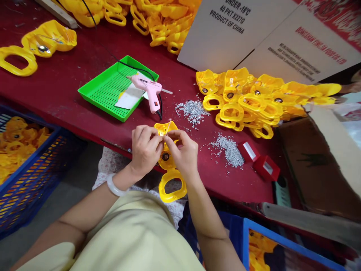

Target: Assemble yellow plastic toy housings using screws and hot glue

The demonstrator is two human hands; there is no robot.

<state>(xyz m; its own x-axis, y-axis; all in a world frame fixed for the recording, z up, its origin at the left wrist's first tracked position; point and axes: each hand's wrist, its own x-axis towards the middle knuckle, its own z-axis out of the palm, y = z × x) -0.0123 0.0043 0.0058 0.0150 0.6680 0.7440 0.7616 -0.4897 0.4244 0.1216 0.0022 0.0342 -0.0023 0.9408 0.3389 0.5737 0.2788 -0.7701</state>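
The yellow shell [168, 165] sits beneath the converging fingertips, over the near edge of the table [56, 90], hollow side up. Good work here probably means steadying its rim while the fingertips handle the small white piece [161, 134] gently. The shell's long axis runs from just beyond the fingers back toward the wearer, its handle loop [172, 198] pointing at the body. Left hand [146, 146] and right hand [184, 152] curl thumb and forefinger inward; what they pinch, if anything, cannot be told. Beyond the fingers lies a pink glue gun [149, 90].
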